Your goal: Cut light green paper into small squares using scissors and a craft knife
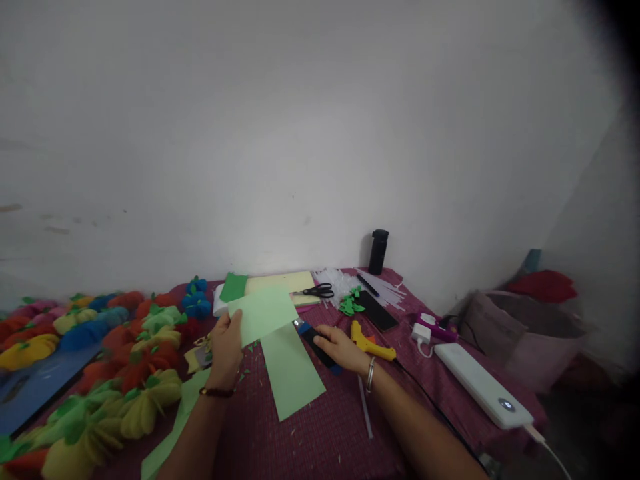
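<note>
My left hand (226, 350) is closed on the left edge of a light green paper sheet (265, 315), raised above the table and tilted. In my right hand (340, 348) is a long blue-and-black stapler-like tool (320, 348), its metal tip close to the sheet's lower right corner. Whether the tip touches the paper I cannot tell. Beneath lies another light green paper piece (290, 373) on the purple cloth. More green paper (173, 430) shows by my left forearm. Behind the raised sheet are black-handled scissors (320, 291) on a pale yellow sheet.
Several colourful puffy paper shapes (140, 353) crowd the left side. To the right sit a yellow glue gun (370, 343), a phone (377, 310), green scraps (351, 303), a black bottle (379, 252), a white power bank (483, 383) with cables, and a purple power strip (443, 330).
</note>
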Demonstrator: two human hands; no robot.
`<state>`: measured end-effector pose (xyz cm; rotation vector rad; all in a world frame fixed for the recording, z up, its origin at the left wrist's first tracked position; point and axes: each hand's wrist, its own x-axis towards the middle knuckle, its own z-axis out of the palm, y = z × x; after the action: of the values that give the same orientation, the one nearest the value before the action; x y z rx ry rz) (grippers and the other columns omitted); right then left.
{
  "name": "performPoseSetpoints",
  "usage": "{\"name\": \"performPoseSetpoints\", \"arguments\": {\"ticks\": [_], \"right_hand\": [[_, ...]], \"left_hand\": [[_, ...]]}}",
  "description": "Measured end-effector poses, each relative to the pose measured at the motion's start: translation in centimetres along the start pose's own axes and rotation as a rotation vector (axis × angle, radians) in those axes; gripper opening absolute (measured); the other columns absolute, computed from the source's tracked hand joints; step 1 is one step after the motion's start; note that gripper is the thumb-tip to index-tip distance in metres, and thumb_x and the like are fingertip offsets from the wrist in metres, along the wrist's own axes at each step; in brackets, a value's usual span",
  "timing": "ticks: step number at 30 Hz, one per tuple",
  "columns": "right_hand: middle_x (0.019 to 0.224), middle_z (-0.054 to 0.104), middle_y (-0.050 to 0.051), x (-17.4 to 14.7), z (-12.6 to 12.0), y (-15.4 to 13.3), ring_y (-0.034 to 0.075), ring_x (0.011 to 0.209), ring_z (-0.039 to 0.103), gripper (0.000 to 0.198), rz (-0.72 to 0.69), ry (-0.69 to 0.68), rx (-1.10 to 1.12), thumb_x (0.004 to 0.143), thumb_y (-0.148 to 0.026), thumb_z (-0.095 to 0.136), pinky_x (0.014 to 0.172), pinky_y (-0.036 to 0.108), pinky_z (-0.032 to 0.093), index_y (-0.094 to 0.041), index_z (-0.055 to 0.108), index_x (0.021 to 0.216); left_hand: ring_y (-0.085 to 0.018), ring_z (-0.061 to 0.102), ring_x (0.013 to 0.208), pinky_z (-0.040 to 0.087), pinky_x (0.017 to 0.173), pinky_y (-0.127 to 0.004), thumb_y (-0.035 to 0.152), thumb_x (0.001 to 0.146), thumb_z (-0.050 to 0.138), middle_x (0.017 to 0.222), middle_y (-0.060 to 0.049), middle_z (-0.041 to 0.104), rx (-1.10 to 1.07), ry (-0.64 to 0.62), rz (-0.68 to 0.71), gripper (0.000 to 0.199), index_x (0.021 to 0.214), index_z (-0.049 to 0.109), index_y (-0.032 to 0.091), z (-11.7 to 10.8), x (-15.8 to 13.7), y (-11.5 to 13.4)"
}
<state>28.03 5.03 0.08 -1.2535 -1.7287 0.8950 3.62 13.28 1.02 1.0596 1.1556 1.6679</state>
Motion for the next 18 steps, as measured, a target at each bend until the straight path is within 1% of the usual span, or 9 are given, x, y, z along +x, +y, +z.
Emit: {"name": "performPoseSetpoints", "arguments": {"ticks": [3, 5, 9, 12, 15, 16, 18], "right_hand": [[0.066, 0.057, -0.001, -0.1, -0.2, 0.0, 0.012, 0.057, 0.052, 0.022, 0.005, 0.001, 0.038, 0.084, -0.038, 0.049, 0.051, 0.022, 0.04, -0.018, 0.054, 0.077], [0.066, 0.056, -0.001, -0.1, -0.3, 0.0, 0.011, 0.056, 0.052, 0.022, 0.018, -0.016, 0.079, 0.084, -0.039, 0.049, 0.05, 0.021, 0.04, -0.018, 0.054, 0.078], [0.065, 0.056, -0.002, -0.2, -0.4, 0.0, 0.011, 0.054, 0.052, 0.023, 0.047, -0.064, 0.129, 0.083, -0.041, 0.05, 0.049, 0.021, 0.04, -0.019, 0.053, 0.078], [0.064, 0.056, -0.002, -0.2, -0.2, 0.1, 0.011, 0.052, 0.052, 0.022, 0.057, -0.091, 0.161, 0.083, -0.04, 0.05, 0.048, 0.021, 0.04, -0.019, 0.052, 0.078], [0.066, 0.056, -0.002, -0.2, 0.0, 0.1, 0.011, 0.052, 0.054, 0.02, 0.067, -0.109, 0.178, 0.082, -0.039, 0.05, 0.047, 0.021, 0.041, -0.019, 0.051, 0.079], [0.066, 0.056, -0.002, -0.2, 0.1, 0.1, 0.011, 0.052, 0.054, 0.02, 0.072, -0.109, 0.181, 0.082, -0.039, 0.05, 0.047, 0.021, 0.041, -0.019, 0.051, 0.079], [0.066, 0.056, -0.002, -0.3, 0.1, 0.0, 0.011, 0.052, 0.055, 0.019, 0.078, -0.094, 0.195, 0.082, -0.038, 0.05, 0.047, 0.021, 0.041, -0.019, 0.05, 0.079]], "left_hand": [[-0.009, 0.047, 0.045, 0.038, 0.045, -0.02, 0.041, 0.066, 0.065, 0.052, 0.007, 0.052, -0.035, -0.012, 0.004, 0.03, 0.081, 0.06, 0.016, -0.2, 0.5, -0.1], [-0.009, 0.046, 0.044, 0.038, 0.045, -0.02, 0.041, 0.066, 0.066, 0.055, 0.007, 0.054, -0.057, -0.016, 0.002, 0.031, 0.084, 0.06, 0.016, -0.5, 0.9, -0.1], [-0.01, 0.049, 0.045, 0.04, 0.047, -0.021, 0.038, 0.066, 0.065, 0.058, 0.005, 0.059, -0.074, -0.054, -0.052, 0.032, 0.09, 0.062, 0.017, -1.3, 1.6, 0.3], [-0.01, 0.05, 0.046, 0.04, 0.046, -0.021, 0.037, 0.065, 0.066, 0.057, 0.005, 0.059, -0.058, -0.094, -0.054, 0.03, 0.086, 0.062, 0.017, -1.5, 1.7, 0.5], [-0.011, 0.049, 0.045, 0.04, 0.045, -0.021, 0.038, 0.063, 0.067, 0.056, 0.004, 0.058, -0.01, -0.113, -0.026, 0.029, 0.082, 0.062, 0.016, -1.1, 1.5, 0.2], [-0.011, 0.049, 0.045, 0.039, 0.045, -0.021, 0.038, 0.063, 0.067, 0.056, 0.004, 0.058, 0.011, -0.106, -0.014, 0.029, 0.081, 0.062, 0.016, -1.0, 1.4, 0.1], [-0.011, 0.049, 0.045, 0.04, 0.045, -0.022, 0.038, 0.063, 0.067, 0.055, 0.004, 0.058, 0.056, -0.043, 0.024, 0.029, 0.08, 0.063, 0.015, -0.7, 1.3, 0.0]]}}
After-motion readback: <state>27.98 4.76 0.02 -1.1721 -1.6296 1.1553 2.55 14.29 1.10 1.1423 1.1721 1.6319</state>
